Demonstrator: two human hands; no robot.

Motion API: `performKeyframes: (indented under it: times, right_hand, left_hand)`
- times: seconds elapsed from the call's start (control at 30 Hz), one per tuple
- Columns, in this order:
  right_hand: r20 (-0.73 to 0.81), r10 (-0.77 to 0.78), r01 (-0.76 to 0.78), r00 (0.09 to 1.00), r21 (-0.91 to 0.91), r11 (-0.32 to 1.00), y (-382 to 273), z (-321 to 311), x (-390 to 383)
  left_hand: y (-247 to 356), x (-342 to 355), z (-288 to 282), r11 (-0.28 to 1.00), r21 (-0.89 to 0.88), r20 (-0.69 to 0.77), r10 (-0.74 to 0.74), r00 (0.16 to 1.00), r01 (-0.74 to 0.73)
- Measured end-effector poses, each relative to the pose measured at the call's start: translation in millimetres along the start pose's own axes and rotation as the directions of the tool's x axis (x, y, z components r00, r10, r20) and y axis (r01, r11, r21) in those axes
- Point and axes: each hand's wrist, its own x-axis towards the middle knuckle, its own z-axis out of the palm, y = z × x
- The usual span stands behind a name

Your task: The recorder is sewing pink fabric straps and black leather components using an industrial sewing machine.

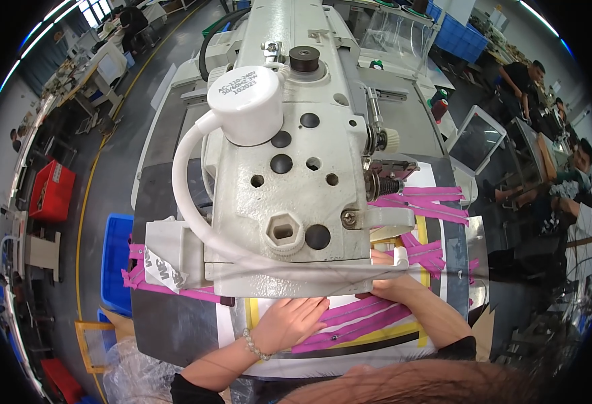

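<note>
My left hand (289, 323), with a beaded bracelet at the wrist, lies flat with its fingers out on the work below the white sewing machine head (282, 202). Pink zipper strips (346, 330) run beside it across a white sheet with yellow and black bands (383, 343). My right hand (397, 286) reaches in under the front right of the machine head, where most of its fingers are hidden; I cannot see what they hold. More pink zippers (431, 209) lie at the machine's right, and others (195, 293) stick out at the left.
Blue bins (117, 262) and a red crate (53, 192) stand to the left, near a yellow floor line. A clear plastic bag (134, 370) is at the lower left. A tilted screen (478, 138) is at the right, with co-workers (521, 84) beyond it.
</note>
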Motion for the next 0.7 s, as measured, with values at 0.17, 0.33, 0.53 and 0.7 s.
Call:
performKeyframes:
  times: [0.17,0.33,0.53,0.7]
  right_hand:
    - [0.026,-0.028,0.028,0.999,0.012,1.000,6.2,5.2,-1.0]
    - [0.026,-0.077,0.078,0.997,-0.058,0.995,16.0,14.4,-4.4]
    - [0.013,-0.087,0.088,0.996,-0.042,0.995,13.3,11.2,-1.8]
    - [0.009,-0.084,0.084,0.996,-0.022,0.996,15.8,13.0,-2.3]
  left_hand:
    - [0.6,-4.8,2.4,0.998,-0.046,0.007,-0.036,0.999,0.037]
    - [1.2,-7.0,1.9,0.990,-0.095,0.071,-0.099,0.993,0.105]
    - [-2.0,-1.9,-1.3,0.999,-0.051,-0.059,0.000,0.998,-0.003]
    - [0.7,-5.1,-0.8,0.996,-0.061,0.008,-0.059,0.998,0.059]
